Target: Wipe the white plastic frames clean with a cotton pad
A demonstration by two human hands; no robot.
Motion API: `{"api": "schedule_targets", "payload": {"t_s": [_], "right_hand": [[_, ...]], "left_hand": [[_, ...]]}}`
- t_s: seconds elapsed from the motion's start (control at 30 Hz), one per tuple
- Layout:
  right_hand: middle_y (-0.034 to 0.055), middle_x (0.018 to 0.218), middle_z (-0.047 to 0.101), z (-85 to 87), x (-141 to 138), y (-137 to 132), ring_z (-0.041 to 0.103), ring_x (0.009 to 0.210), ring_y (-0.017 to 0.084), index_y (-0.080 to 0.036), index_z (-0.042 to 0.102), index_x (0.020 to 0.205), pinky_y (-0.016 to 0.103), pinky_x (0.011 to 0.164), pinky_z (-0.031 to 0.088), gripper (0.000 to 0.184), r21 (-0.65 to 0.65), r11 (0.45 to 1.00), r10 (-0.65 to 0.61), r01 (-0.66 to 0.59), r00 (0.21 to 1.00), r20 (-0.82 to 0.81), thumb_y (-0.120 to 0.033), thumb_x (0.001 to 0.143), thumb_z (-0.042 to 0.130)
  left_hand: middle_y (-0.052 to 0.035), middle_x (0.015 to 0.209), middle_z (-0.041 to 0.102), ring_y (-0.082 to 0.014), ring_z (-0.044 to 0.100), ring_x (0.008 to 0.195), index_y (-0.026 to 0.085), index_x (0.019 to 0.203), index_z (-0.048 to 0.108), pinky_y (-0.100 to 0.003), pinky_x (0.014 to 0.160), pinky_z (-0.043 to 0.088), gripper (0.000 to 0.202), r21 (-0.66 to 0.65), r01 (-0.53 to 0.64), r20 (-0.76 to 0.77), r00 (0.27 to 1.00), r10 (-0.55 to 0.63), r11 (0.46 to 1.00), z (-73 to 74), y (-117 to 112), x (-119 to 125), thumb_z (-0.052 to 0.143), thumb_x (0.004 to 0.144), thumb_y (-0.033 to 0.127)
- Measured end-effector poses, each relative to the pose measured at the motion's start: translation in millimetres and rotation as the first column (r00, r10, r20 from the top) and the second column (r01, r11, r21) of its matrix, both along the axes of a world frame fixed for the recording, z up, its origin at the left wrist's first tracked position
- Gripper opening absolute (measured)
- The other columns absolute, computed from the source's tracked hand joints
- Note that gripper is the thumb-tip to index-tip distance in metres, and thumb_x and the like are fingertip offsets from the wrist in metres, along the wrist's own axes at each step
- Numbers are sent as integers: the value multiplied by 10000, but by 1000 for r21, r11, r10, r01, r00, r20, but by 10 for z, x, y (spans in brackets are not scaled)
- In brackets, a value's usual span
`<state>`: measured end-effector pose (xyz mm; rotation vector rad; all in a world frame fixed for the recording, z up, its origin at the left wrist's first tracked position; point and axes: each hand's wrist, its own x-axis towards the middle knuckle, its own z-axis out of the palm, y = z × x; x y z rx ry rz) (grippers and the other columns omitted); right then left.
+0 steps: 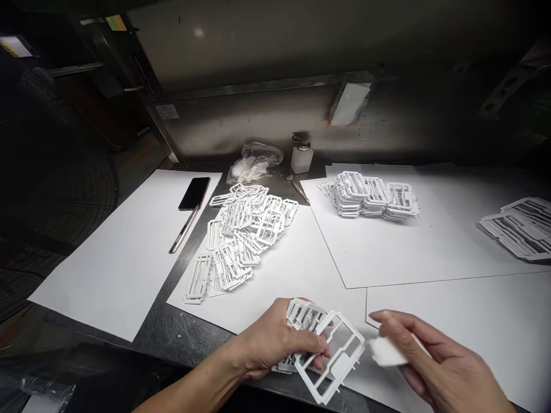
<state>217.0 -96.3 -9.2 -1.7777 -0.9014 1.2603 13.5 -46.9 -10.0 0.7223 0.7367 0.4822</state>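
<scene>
Down at the near edge of the tabletop (181, 335): left hand (269, 344) clenched around a small stack of white plastic frames (321, 344), thumb pressed over the top, the frontmost frame tilted up and fanned out toward the right. Right hand (447, 370) just beside it, fingers pinched on a small white wipe (387, 351), the wipe's edge near the frame's right corner, whether touching or not could not be told. Both hands held over the white paper sheets (297, 264) at the near middle.

Further off, near the centre: a loose spread of the same white frames (241, 238), scattered across a sheet and partly onto the bare dark surface. Far right of that, a tidier pile of stacked frames (372, 195) on another sheet. At the right edge, a third batch of frames (520, 226), cut off by the picture's border.

Far left of the spread: a black phone (194, 193) lying flat, with a slim pen-like tool (183, 229) just near of it. At the far middle, against the metal back wall: a crumpled clear plastic bag (256, 160) and a small white dispenser bottle (302, 156), with tweezers (298, 188) lying just near of the bottle.
</scene>
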Motion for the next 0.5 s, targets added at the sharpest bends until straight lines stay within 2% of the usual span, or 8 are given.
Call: {"api": "schedule_targets", "payload": {"t_s": [0.07,0.17,0.23,0.33,0.4,0.43,0.5], "right_hand": [[-36,469,435,6,-2,46,404,412,148,-211,685,944,206,367,360,497,141,990,-22,-13,970,242,-662,733,674],[-43,482,483,39,-77,97,429,396,141,-274,712,907,197,355,367,372,311,941,-27,-135,885,464,-611,766,639],[-51,479,497,58,-95,101,424,350,131,-293,717,861,201,322,349,335,342,927,-59,-153,842,536,-601,756,640],[-56,456,496,76,-68,63,439,305,135,-288,710,848,205,295,365,355,355,930,-149,-96,783,604,-626,765,643],[-39,589,588,80,-86,24,542,415,155,-285,690,907,212,402,464,337,415,901,-183,-124,759,624,-603,826,615],[-27,714,631,78,-118,1,592,520,163,-283,674,935,214,493,500,309,462,871,-183,-171,759,625,-571,866,588],[-19,911,636,60,-224,-62,619,689,161,-276,638,967,201,625,499,232,529,799,-140,-287,767,626,-481,932,534]], "left_hand": [[-13,657,576,-91,503,543,109,847,588,-221,554,412,211,57,-34,-50,998,37,998,37,-26,9,685,676,186],[5,624,554,-94,492,541,122,867,561,-224,550,396,203,123,-71,-89,993,82,990,72,-52,6,660,695,167],[8,618,544,-94,486,543,128,849,555,-222,546,389,170,126,-92,-60,993,100,988,69,-61,-10,644,707,159],[4,629,545,-94,482,536,127,817,559,-215,521,382,145,83,-137,-35,990,140,987,44,-63,-35,644,703,157],[-3,626,547,-95,484,536,117,794,568,-216,524,389,122,70,-157,-35,987,159,985,34,-58,-36,641,704,156],[-5,618,544,-95,483,539,111,777,573,-218,532,394,101,73,-163,-28,986,166,984,32,-55,-31,633,708,155],[-6,593,534,-93,476,540,102,748,579,-220,549,399,70,75,-186,-16,982,188,980,32,-48,-17,616,719,153]]}}
